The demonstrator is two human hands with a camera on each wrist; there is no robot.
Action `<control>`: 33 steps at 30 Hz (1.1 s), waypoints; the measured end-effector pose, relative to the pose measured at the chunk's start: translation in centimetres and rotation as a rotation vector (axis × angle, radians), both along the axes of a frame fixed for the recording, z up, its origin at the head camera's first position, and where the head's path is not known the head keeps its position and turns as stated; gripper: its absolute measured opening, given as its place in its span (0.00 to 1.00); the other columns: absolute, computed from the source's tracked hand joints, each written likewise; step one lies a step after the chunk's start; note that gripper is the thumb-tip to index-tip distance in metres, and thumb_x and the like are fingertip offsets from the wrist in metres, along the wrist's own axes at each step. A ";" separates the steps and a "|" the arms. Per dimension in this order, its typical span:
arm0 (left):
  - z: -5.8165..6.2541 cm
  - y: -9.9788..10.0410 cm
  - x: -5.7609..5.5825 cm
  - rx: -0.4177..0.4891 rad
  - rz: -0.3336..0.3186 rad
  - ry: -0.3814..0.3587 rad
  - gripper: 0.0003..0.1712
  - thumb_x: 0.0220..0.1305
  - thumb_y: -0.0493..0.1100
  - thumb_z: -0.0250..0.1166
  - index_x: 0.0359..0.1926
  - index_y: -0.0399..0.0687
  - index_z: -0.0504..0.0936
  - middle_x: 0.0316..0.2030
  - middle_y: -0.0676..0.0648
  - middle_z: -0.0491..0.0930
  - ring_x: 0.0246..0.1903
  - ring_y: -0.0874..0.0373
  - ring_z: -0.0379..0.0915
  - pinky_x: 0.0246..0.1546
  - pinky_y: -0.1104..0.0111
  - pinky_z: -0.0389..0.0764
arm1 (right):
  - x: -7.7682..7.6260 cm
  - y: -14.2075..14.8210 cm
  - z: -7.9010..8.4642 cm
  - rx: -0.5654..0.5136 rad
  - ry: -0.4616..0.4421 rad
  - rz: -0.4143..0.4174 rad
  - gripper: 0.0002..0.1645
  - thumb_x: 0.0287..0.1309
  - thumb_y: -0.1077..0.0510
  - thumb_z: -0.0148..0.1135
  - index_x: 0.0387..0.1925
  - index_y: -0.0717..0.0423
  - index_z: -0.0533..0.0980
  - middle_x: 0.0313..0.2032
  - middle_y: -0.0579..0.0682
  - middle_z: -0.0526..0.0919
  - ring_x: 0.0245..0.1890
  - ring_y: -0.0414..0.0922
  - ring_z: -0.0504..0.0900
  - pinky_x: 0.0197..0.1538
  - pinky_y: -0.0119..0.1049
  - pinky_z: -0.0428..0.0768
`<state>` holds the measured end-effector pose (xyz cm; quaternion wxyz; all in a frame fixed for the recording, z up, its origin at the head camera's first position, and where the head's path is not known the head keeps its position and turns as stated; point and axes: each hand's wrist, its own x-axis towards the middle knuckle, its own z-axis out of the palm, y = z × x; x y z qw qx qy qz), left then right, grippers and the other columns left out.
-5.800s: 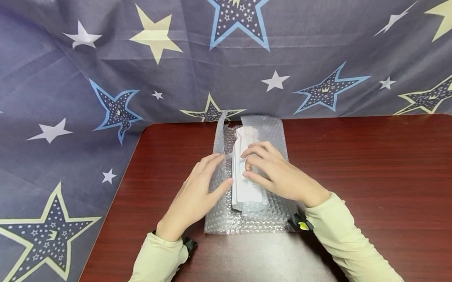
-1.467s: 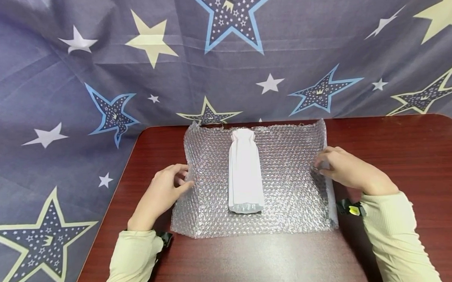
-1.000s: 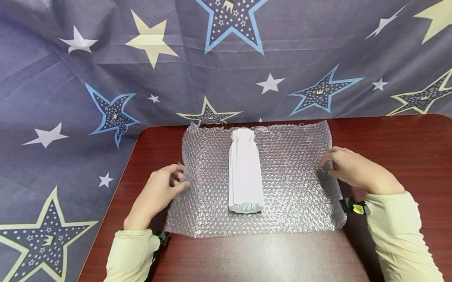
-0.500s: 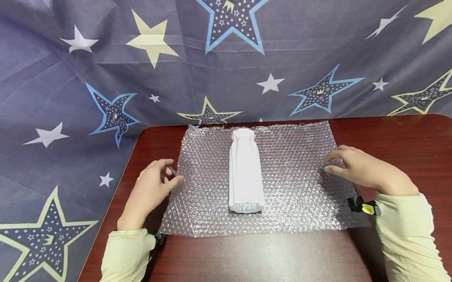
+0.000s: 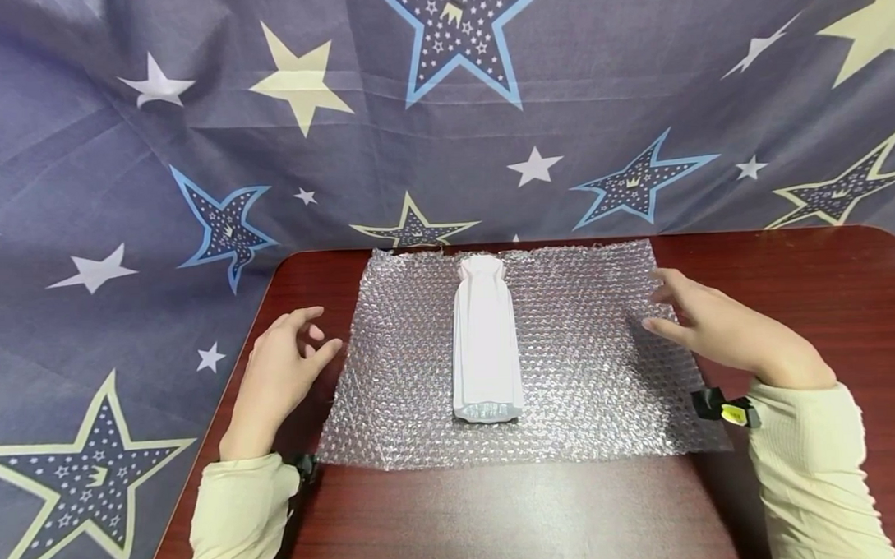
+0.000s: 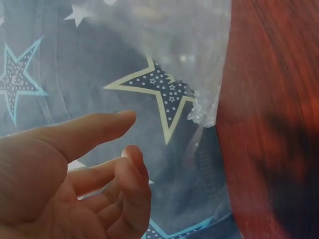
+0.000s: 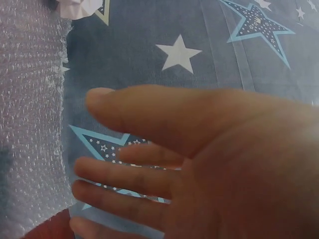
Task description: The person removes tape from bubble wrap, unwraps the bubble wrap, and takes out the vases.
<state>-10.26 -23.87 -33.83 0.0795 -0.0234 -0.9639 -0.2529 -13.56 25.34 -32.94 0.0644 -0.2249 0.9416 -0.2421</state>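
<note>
A sheet of bubble wrap (image 5: pixel 583 349) lies spread flat on the table. On its middle rests a long white bundle (image 5: pixel 486 336), pleated along its length, narrowed near the far end and grey and shiny at the near end; what it contains is hidden. My left hand (image 5: pixel 276 372) hovers just off the sheet's left edge, fingers loosely bent and holding nothing. Over the right edge, my right hand (image 5: pixel 730 327) has its thumb and fingers spread apart. The right wrist view shows that hand (image 7: pixel 199 149) holding nothing, beside the bubble wrap (image 7: pixel 30 124).
The reddish-brown wooden table (image 5: pixel 500 516) extends in front of the sheet and to both sides. A grey-blue cloth with stars (image 5: pixel 428 148) hangs along the far edge and down the left side. Black straps (image 5: pixel 718 407) circle both wrists.
The bubble wrap was folded over the bundle and now lies opened out flat. My hands have moved apart and let go of its side edges. The bundle stays in place during the last second.
</note>
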 end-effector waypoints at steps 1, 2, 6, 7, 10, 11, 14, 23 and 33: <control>0.1 0.1 0.1 0.006 0.005 0.003 0.29 0.64 0.41 0.68 0.63 0.34 0.74 0.38 0.40 0.80 0.31 0.52 0.76 0.35 0.60 0.72 | 0.0 -0.1 0.1 -0.014 -0.015 -0.008 0.39 0.67 0.58 0.62 0.67 0.73 0.54 0.53 0.72 0.77 0.52 0.66 0.79 0.54 0.62 0.75; 0.1 0.3 0.1 0.014 0.009 0.005 0.28 0.65 0.41 0.68 0.63 0.34 0.74 0.39 0.39 0.80 0.31 0.51 0.77 0.36 0.59 0.72 | 0.1 -0.3 0.1 -0.025 -0.029 -0.013 0.41 0.67 0.58 0.62 0.69 0.73 0.50 0.53 0.73 0.77 0.52 0.66 0.79 0.54 0.62 0.75; 0.4 1.1 0.0 0.042 0.019 0.023 0.27 0.64 0.41 0.68 0.62 0.37 0.75 0.41 0.39 0.81 0.32 0.51 0.79 0.38 0.58 0.73 | 0.3 -0.9 0.5 -0.041 -0.066 -0.035 0.46 0.69 0.55 0.60 0.72 0.71 0.44 0.56 0.72 0.75 0.52 0.65 0.79 0.55 0.62 0.75; 0.6 1.4 -0.1 0.049 0.017 0.026 0.27 0.64 0.42 0.68 0.62 0.37 0.76 0.42 0.40 0.81 0.33 0.51 0.79 0.38 0.59 0.73 | 0.3 -1.1 0.6 -0.046 -0.071 -0.038 0.48 0.69 0.54 0.60 0.73 0.70 0.43 0.56 0.72 0.75 0.53 0.65 0.79 0.56 0.62 0.74; 1.0 2.2 -0.1 0.065 0.007 0.027 0.26 0.65 0.43 0.67 0.61 0.39 0.77 0.42 0.41 0.82 0.34 0.52 0.80 0.37 0.60 0.74 | 0.3 -1.7 0.9 -0.074 -0.075 -0.035 0.50 0.69 0.54 0.60 0.75 0.66 0.39 0.58 0.72 0.73 0.55 0.65 0.77 0.56 0.62 0.74; 1.2 2.4 -0.1 0.070 -0.001 0.026 0.25 0.65 0.43 0.67 0.61 0.39 0.77 0.42 0.41 0.82 0.35 0.52 0.80 0.37 0.60 0.75 | 0.3 -1.9 0.9 -0.087 -0.077 -0.030 0.51 0.69 0.55 0.60 0.75 0.66 0.38 0.59 0.72 0.71 0.56 0.66 0.76 0.57 0.63 0.73; 2.0 2.8 0.4 0.074 -0.016 0.025 0.25 0.66 0.44 0.67 0.61 0.40 0.77 0.43 0.42 0.82 0.37 0.51 0.81 0.38 0.59 0.75 | 0.1 -2.6 1.1 -0.118 -0.088 -0.012 0.52 0.69 0.55 0.60 0.76 0.64 0.36 0.65 0.72 0.63 0.62 0.67 0.69 0.60 0.64 0.70; 3.7 3.6 1.6 0.103 -0.042 0.064 0.23 0.67 0.44 0.66 0.60 0.41 0.78 0.44 0.42 0.82 0.38 0.50 0.81 0.44 0.54 0.77 | -0.1 -5.0 1.5 -0.111 -0.129 0.010 0.52 0.70 0.51 0.58 0.77 0.64 0.36 0.74 0.69 0.48 0.67 0.65 0.63 0.67 0.64 0.64; 3.5 5.3 0.5 0.172 -0.083 0.021 0.24 0.68 0.47 0.65 0.61 0.41 0.77 0.46 0.44 0.81 0.41 0.52 0.80 0.44 0.57 0.79 | -0.2 -7.4 1.5 -0.120 -0.167 0.037 0.53 0.71 0.45 0.55 0.77 0.62 0.35 0.75 0.67 0.47 0.72 0.64 0.57 0.71 0.62 0.58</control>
